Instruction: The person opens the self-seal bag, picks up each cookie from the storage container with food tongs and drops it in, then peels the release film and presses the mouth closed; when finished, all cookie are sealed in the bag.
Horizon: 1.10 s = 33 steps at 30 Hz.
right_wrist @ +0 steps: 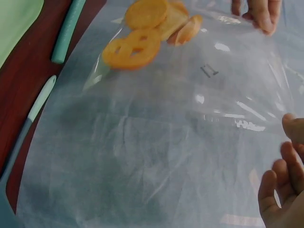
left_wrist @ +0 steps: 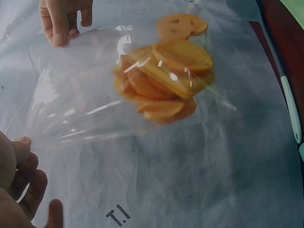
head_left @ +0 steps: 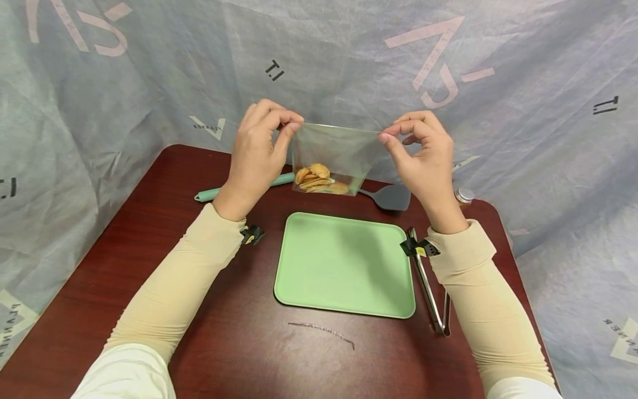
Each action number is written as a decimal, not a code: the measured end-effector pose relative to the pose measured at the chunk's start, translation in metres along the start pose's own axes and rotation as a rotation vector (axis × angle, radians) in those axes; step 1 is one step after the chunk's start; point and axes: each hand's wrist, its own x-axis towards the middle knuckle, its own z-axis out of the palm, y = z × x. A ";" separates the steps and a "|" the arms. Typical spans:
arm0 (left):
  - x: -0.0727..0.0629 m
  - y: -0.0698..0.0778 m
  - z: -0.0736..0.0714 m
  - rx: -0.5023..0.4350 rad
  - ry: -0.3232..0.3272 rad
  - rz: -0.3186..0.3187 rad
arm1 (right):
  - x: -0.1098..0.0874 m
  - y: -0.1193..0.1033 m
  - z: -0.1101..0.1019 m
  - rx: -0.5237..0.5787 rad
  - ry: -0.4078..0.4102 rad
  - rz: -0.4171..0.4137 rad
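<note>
A clear plastic bag (head_left: 344, 147) hangs upright between both hands, above the table's back edge. My left hand (head_left: 261, 147) pinches its top left corner between thumb and fingers. At the top right corner, my right hand (head_left: 421, 155) pinches it the same way, stretching the top edge nearly straight. Golden-orange round snack pieces (head_left: 316, 178) lie heaped in the bottom of the bag, mostly toward its left side. One smiley-shaped piece (right_wrist: 133, 50) with cut-out holes shows in the right wrist view.
A light green tray (head_left: 344, 266) lies on the dark red table (head_left: 224, 332). Metal tongs (head_left: 431, 293) sit right of it, and a thin twist tie (head_left: 321, 328) in front. Behind are a grey spatula (head_left: 391, 198), a green handle (head_left: 206, 195) and a silver-lidded jar (head_left: 464, 195). Grey cloth surrounds the table.
</note>
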 end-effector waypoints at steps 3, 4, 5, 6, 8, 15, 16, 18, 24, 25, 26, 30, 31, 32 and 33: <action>0.000 0.000 0.001 -0.016 -0.018 -0.026 | 0.002 0.001 0.000 0.087 -0.048 0.027; 0.001 0.000 0.001 -0.039 -0.033 -0.046 | 0.002 0.002 -0.001 0.135 -0.074 0.025; 0.001 0.000 0.001 -0.067 -0.048 -0.071 | 0.003 0.004 -0.001 0.185 -0.100 0.026; 0.001 0.001 0.001 -0.103 -0.064 -0.100 | 0.003 0.007 -0.001 0.244 -0.121 0.041; 0.003 0.003 0.000 -0.189 -0.101 -0.173 | 0.003 0.012 -0.001 0.353 -0.156 0.072; 0.010 0.022 -0.008 -0.409 -0.124 -0.295 | 0.002 0.035 0.002 0.524 -0.164 0.101; 0.012 0.026 -0.010 -0.420 -0.119 -0.292 | 0.002 0.036 0.002 0.529 -0.150 0.095; 0.014 0.033 -0.014 -0.421 -0.107 -0.292 | 0.002 0.037 0.004 0.544 -0.122 0.092; 0.016 0.040 -0.018 -0.398 -0.057 -0.280 | 0.000 0.039 0.007 0.494 -0.103 0.042; 0.016 0.039 -0.017 -0.391 -0.050 -0.269 | 0.000 0.039 0.007 0.475 -0.105 0.035; 0.015 0.036 -0.015 -0.379 -0.045 -0.260 | -0.001 0.040 0.007 0.453 -0.107 0.027; 0.012 0.020 -0.008 -0.310 -0.032 -0.209 | -0.004 0.040 0.005 0.399 -0.101 0.031; 0.011 0.016 -0.006 -0.292 -0.030 -0.202 | -0.004 0.039 0.005 0.391 -0.097 0.037; 0.010 0.013 -0.005 -0.278 -0.029 -0.196 | -0.004 0.038 0.004 0.382 -0.090 0.041; 0.009 0.010 -0.004 -0.267 -0.029 -0.192 | -0.004 0.037 0.004 0.376 -0.084 0.045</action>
